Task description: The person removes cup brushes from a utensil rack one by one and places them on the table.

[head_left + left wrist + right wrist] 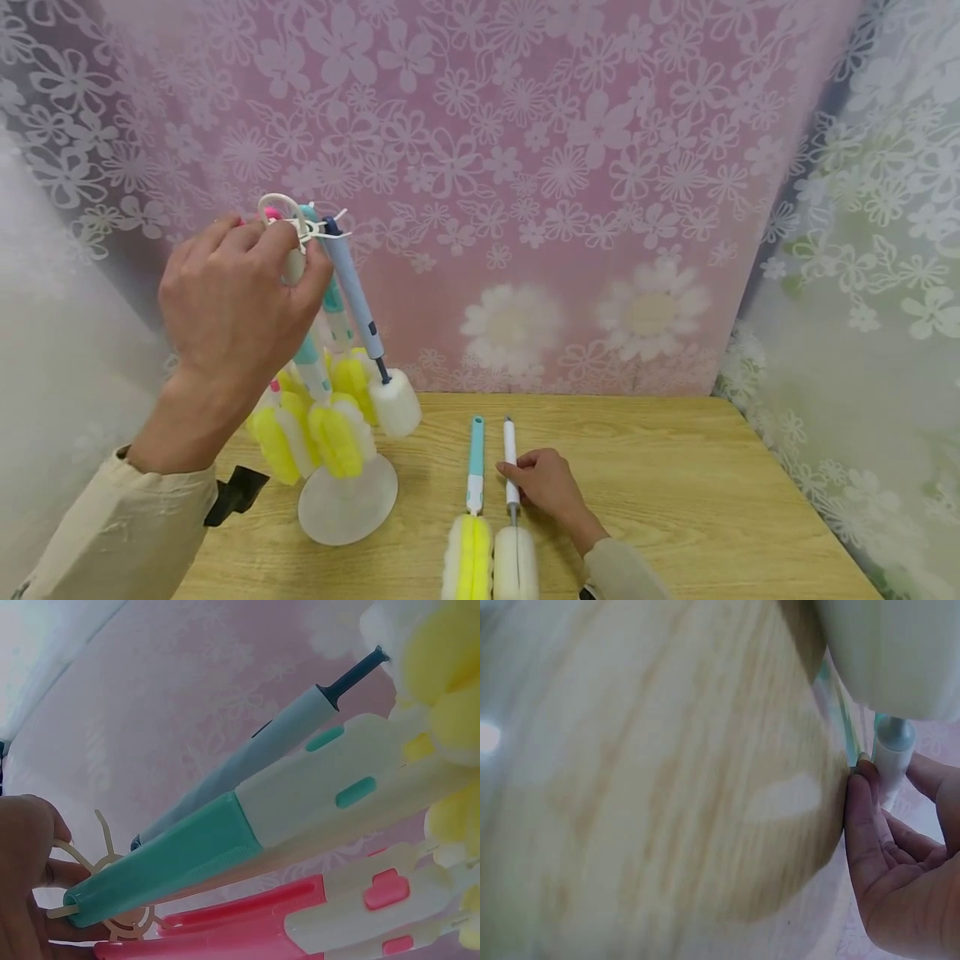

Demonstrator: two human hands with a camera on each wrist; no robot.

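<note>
My left hand (236,292) grips the top of a white brush stand (348,504), close to its ring and hooks. Several sponge bottle brushes hang from the hooks: a blue-handled one (354,287) with a white head, teal-handled ones (176,851) and pink-handled ones (255,919) with yellow-and-white heads. On the table, my right hand (551,487) pinches the handle of a white-handled bottle brush (511,446), thumb and fingers on either side of it. That brush has a pale sponge head, near the camera in the right wrist view. Left of it lies a teal-and-white bottle brush (476,454).
The wooden table (645,450) ends at a pink flowered curtain (525,208) behind it. Flower-patterned sheets (885,275) hang at both sides. The stand's round base rests on the table's left part.
</note>
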